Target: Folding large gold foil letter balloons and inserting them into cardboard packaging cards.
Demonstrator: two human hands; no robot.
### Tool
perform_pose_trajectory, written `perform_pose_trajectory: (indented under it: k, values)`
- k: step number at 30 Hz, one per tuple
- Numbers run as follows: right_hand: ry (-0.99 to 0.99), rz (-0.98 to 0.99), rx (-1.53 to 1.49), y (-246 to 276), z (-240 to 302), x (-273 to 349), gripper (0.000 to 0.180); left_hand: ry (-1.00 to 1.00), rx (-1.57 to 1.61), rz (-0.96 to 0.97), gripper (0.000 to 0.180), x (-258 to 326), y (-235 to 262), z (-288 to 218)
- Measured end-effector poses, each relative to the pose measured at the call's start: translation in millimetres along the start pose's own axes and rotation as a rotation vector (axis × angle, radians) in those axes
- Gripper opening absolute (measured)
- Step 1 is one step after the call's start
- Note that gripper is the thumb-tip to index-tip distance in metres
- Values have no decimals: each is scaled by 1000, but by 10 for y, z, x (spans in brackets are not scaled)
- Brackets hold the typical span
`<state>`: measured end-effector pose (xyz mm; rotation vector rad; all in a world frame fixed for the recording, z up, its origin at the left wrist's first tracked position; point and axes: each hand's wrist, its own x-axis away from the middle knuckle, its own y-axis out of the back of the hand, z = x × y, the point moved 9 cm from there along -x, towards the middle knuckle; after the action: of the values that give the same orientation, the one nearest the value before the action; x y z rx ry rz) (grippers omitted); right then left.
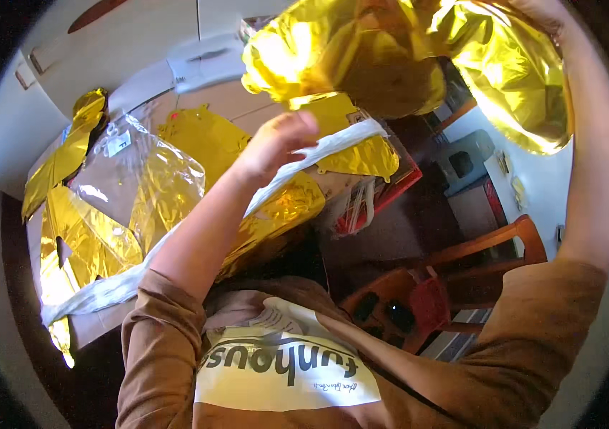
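A large shiny gold foil balloon (347,57) hangs across the top of the view, creased and uninflated-looking, with a second lobe (512,71) reaching down on the right. My right hand (544,16), raised at the upper right and partly cut off by the rim, grips the foil's upper edge. Just below the foil's left part is my left hand (272,146), thumb stretched out and fingers loosely curved, with nothing visible in it. Beneath it lie flat gold foil balloons (204,139) and a long whitish strip of plastic (326,146) across the table.
A clear plastic bag (165,161) with a small label lies among gold foil on the table's left side. At the table's right end stands a red-edged box (397,186). A wooden chair (490,250) holds dark items, and a grey plastic stool (465,161) stands beyond.
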<state>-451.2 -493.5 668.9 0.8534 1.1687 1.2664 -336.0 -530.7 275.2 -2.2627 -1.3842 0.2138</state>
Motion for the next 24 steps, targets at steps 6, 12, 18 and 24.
perform_pose_trajectory:
  k: [6,12,18,24]
  values:
    - [-102,-38,669,592,-771,-229,33,-367,-1530,-98,54,-269,-442,74]
    - [-268,-85,639,722,-1359,-380,35,-152,-1770,-44,48,-909,-709,323]
    - [-268,-127,595,813,-1707,-492,37,49,-1768,-32,40,-1174,-742,504]
    - [-221,-87,523,482,-1862,-875,36,-223,-1729,-50,29,-990,-1046,480]
